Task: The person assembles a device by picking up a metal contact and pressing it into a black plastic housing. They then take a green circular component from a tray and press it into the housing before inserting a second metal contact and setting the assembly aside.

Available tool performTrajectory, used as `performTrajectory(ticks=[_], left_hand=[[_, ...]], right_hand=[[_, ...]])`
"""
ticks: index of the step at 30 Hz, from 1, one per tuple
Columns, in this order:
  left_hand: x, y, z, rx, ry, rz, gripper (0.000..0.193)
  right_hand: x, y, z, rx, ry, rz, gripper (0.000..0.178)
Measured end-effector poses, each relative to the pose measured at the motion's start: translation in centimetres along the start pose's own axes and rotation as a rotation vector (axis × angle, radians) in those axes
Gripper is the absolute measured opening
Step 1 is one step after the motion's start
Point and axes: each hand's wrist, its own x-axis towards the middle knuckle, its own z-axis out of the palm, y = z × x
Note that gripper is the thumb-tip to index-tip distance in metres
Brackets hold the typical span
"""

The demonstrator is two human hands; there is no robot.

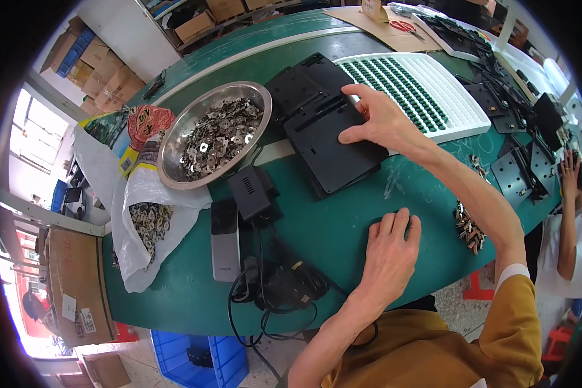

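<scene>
My right hand reaches over a black plastic panel, its thumb on the flat face and its forefinger near the slotted hinge-like strip. More black plastic lies under the panel, and another black panel adjoins it on the far side. Nearer me, my left hand rests on the green table with its fingers bent downward. Something dark shows under those fingertips; the hand hides what it is. A steel bowl of small metal pieces stands to the left of the panel.
A white tray with rows of dark green parts lies beyond my right hand. At left are a white bag of metal pieces, a grey-black device and tangled black cables. Small metal parts lie at right, near another person's hand.
</scene>
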Motion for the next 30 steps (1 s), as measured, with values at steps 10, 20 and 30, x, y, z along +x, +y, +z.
performTrajectory(ticks=[10, 20, 30], left_hand=[[0.2, -0.7, -0.9, -0.180, 0.323, -0.177, 0.024], [1.0, -1.4, -3.6, -1.259, 0.277, -0.707, 0.050], [1.8, -1.0, -2.9, -0.584, 0.150, -0.547, 0.036]], right_hand=[[-7.9, -5.3, -8.7, 0.212, 0.122, -0.111, 0.056], [-19.3, -4.8, -4.2, -0.450, 0.027, -0.364, 0.057], [-21.2, -1.3, -0.2, 0.071, -0.100, -0.376, 0.039]])
